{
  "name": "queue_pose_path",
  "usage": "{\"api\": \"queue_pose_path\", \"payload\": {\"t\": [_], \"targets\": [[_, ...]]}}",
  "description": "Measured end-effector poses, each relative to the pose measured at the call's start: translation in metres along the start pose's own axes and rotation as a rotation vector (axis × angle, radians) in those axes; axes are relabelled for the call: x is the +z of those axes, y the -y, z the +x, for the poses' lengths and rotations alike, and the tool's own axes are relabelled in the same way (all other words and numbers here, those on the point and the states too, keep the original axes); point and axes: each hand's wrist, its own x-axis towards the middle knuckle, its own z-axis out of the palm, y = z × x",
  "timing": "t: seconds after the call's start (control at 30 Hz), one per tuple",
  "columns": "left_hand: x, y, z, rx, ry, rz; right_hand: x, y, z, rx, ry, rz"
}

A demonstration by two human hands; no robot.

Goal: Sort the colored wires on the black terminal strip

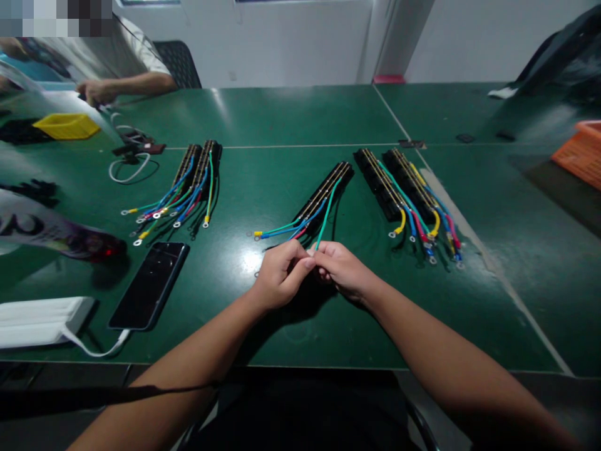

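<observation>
In front of me a black terminal strip [323,191] with metal contact rows lies slanted on the green table, blue, green and red wires running off its near end. The free end of its green wire [327,216] is pinched between my hands. Thumb and forefinger of my left hand [285,274] are pressed together at the wire's tip. My right hand [342,269] closes around the same wire just beside it, fingertips meeting the left ones. The wire's end is hidden by my fingers. Other wires of this strip end in ring terminals [257,235] left of my hands.
Two wired strips [200,169] lie at left, two more [397,181] at right. Phone [149,285], white power bank [44,321] and bottle [51,225] stand near left. A yellow tray [68,126], cables, a co-worker's hand [96,92] and an orange basket [582,155] are farther off.
</observation>
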Motion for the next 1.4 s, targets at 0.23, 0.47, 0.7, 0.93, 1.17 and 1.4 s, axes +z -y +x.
{"api": "queue_pose_path", "payload": {"t": [0.23,0.47,0.7,0.93,1.17,1.4], "targets": [[0.0022,0.0033,-0.0022,0.114,0.007,0.081,-0.001,0.0011,-0.0012,0.007,0.004,-0.051],[0.0008,-0.0006,0.0032,-0.108,0.054,-0.017,0.0015,0.002,-0.0015,0.0,0.017,-0.086],[0.0004,0.0015,-0.001,0.003,0.021,-0.029,0.0,0.0009,-0.0019,0.016,-0.008,-0.113],[0.0011,0.0006,-0.0003,-0.018,0.011,-0.014,0.0004,0.0005,-0.003,-0.006,-0.01,-0.145],[0.0006,-0.0035,0.0023,-0.193,0.069,-0.111,0.0005,0.0013,-0.0024,0.008,-0.035,-0.19],[-0.0004,-0.0039,0.0,-0.032,0.067,-0.115,0.0015,-0.0005,-0.0023,-0.023,-0.042,-0.119]]}}
